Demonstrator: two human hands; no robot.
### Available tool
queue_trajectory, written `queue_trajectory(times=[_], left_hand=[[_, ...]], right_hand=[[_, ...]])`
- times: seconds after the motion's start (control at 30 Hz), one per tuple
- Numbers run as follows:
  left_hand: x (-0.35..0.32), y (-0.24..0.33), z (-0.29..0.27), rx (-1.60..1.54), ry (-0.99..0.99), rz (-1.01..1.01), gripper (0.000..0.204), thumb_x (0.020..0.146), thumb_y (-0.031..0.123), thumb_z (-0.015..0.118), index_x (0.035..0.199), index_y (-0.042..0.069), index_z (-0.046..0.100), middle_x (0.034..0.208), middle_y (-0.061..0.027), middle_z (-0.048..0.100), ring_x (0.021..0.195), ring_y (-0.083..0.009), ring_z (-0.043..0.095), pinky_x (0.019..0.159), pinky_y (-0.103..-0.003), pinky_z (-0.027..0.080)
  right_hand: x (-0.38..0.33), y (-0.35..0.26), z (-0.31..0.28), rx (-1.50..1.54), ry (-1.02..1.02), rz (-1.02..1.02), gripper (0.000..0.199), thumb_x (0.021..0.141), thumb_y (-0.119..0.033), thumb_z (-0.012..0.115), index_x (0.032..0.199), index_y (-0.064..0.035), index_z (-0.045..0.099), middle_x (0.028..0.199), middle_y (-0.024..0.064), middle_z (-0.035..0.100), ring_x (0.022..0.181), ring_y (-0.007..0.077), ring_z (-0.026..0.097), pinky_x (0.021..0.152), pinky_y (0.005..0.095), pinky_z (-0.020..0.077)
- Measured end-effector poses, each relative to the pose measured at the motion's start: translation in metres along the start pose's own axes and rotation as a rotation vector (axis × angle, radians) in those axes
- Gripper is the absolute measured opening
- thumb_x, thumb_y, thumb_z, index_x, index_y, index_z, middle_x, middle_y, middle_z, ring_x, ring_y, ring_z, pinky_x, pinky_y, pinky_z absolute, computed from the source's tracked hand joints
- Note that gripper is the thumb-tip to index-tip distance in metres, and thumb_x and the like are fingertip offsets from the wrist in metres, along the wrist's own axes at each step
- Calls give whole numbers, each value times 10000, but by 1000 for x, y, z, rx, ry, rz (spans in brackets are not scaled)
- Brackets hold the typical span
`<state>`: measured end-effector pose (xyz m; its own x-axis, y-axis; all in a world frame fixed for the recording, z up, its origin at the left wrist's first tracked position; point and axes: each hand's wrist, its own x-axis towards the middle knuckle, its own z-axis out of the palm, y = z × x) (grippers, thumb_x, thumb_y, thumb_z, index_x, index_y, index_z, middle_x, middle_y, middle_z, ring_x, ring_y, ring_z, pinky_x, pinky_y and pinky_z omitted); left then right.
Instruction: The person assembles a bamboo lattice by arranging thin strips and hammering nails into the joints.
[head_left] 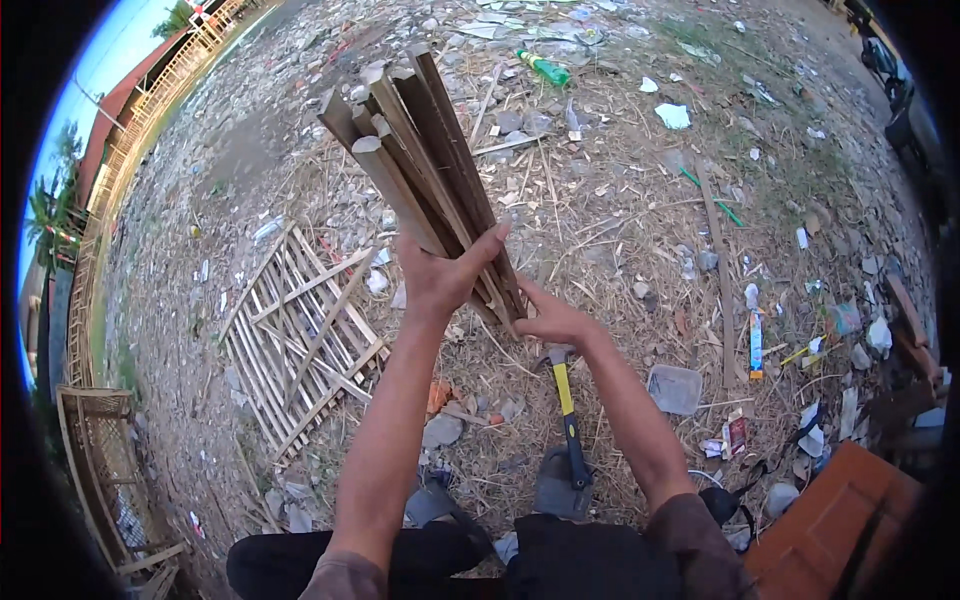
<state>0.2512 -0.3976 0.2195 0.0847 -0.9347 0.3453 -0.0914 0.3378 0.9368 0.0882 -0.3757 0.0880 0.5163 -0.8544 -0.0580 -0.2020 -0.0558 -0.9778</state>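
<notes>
A bundle of split bamboo slats [420, 150] stands tilted up and to the left in front of me. My left hand [440, 275] wraps around its lower part, thumb across the front. My right hand [553, 322] grips the bottom ends of the same slats from the right. Below my hands a hammer [568, 410] with a yellow and black handle lies on the ground, its head just under my right hand.
A flat lattice panel of bamboo strips [300, 335] lies on the ground to the left. Straw, stones and litter cover the dirt, including a green bottle [543, 68]. A bamboo fence [95, 440] runs along the left. An orange-brown board [835, 520] sits at lower right.
</notes>
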Motion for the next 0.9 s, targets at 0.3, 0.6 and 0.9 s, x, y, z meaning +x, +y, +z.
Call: queue_trajectory(times=[0.3,0.6,0.9], left_hand=[[-1,3,-4,104,-67,-19,490,716,180,840,1081,2,565,925,-86,660,816,-174,661,721,-309,546],[5,4,-2,208,-156,39,678,689,250,838,1233,16,508,1075,-137,607,969,-268,629,828,-389,509],[-1,-4,-1,179,-145,29,698,665,281,861,1225,31,526,1087,-143,599,978,-283,624,829,-397,508]], right_hand=[[19,-136,-71,335,438,-334,484,904,-276,661,1304,-34,535,1198,145,607,1033,196,604,891,327,493],[35,-231,-58,185,426,-677,467,870,-275,712,1215,22,606,1051,129,673,909,177,652,776,315,549],[28,-235,-63,247,333,-516,446,812,-193,764,1199,-12,633,954,92,689,850,144,653,735,272,563]])
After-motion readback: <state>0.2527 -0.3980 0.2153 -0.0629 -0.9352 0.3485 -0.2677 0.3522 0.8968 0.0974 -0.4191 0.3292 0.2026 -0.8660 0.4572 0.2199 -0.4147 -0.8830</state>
